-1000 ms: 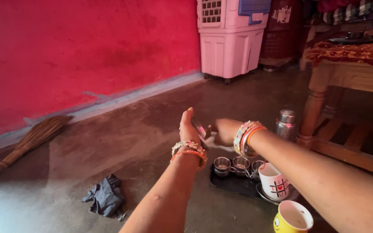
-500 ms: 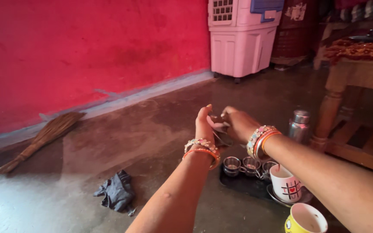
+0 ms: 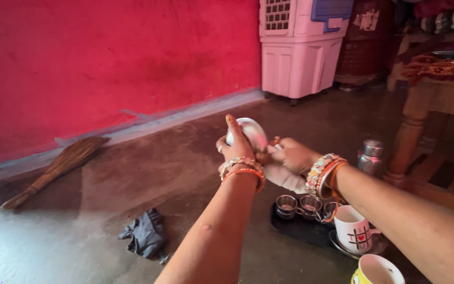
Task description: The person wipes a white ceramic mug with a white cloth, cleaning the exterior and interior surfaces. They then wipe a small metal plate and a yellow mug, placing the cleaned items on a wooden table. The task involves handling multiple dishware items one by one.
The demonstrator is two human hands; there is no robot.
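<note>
A lived-in room of a home was indicated. A bare, dark cement floor (image 3: 132, 173) was met by a red painted wall (image 3: 106, 58). A straw broom (image 3: 59, 168) was laid along the skirting. A pink air cooler (image 3: 300, 47) and a wooden table (image 3: 437, 100) under patterned cloth were noted, with cups on a black tray (image 3: 300, 229).

**Two small labels by the far wall**

A pale, roughly square sticker (image 3: 335, 23) sits on the blue panel of the pink-and-white air cooler (image 3: 300, 58). Just right of it, a torn white label (image 3: 364, 20) is stuck on a dark reddish-brown container (image 3: 358, 52).
</note>
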